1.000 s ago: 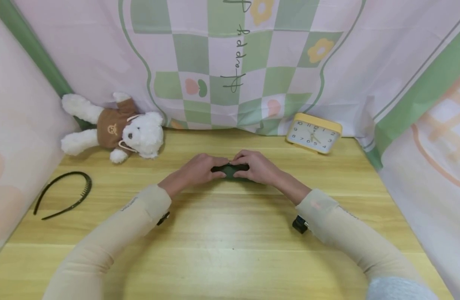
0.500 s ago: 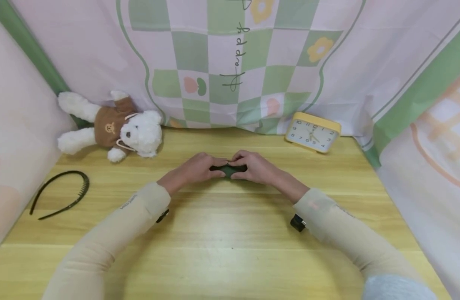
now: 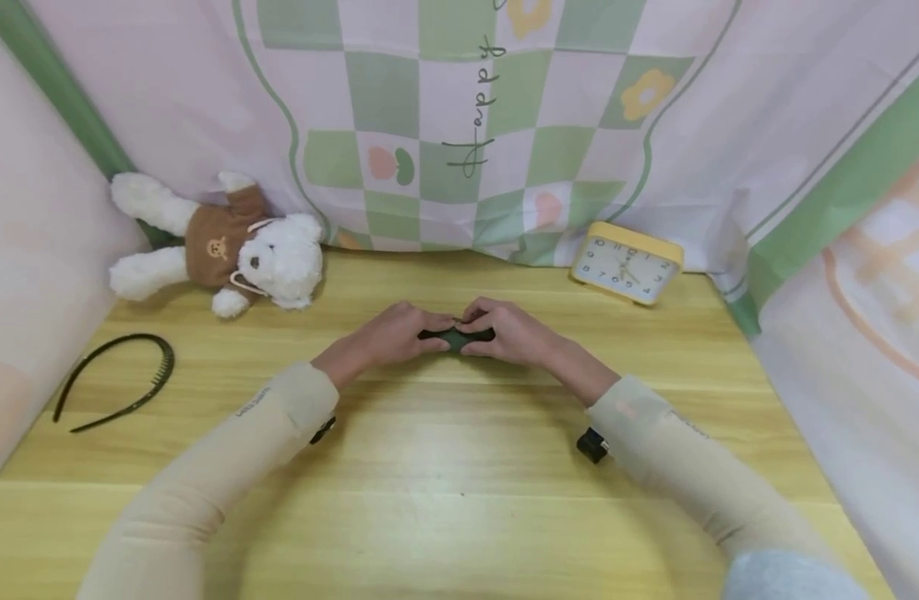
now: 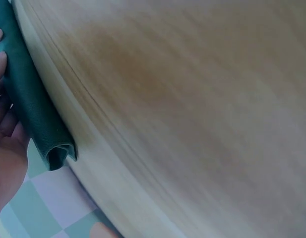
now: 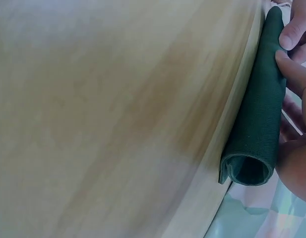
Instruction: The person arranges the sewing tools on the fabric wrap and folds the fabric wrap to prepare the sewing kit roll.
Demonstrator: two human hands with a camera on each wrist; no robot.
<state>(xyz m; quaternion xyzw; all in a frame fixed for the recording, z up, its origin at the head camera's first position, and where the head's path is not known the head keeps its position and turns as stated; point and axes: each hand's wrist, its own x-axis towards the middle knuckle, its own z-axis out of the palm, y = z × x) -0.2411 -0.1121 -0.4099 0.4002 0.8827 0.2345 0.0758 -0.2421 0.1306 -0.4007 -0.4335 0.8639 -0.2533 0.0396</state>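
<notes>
A dark green roll [image 3: 457, 342] of thick, leather-like sheet lies across the table at the middle of the head view, between both hands. My left hand [image 3: 399, 335] holds its left part, thumb on the near side and fingers on the far side. From the other side my right hand [image 3: 515, 333] grips it the same way, the two hands' fingertips nearly meeting on top. Seen from the left wrist, the roll [image 4: 31, 94] has a hollow end with a loose edge. The right wrist view shows the roll's [image 5: 257, 114] round open end and finely ribbed surface.
A white plush dog [image 3: 227, 250] in a brown top lies at the back left. In front of it is a black toothed headband [image 3: 162, 367]. A yellow alarm clock [image 3: 627, 262] stands at the back right. Patterned cloth [image 3: 384, 92] hangs behind the wooden table [image 3: 444, 500].
The head view has shifted slightly. Both hands stay on the green roll with almost the same hold, with no other visible change.
</notes>
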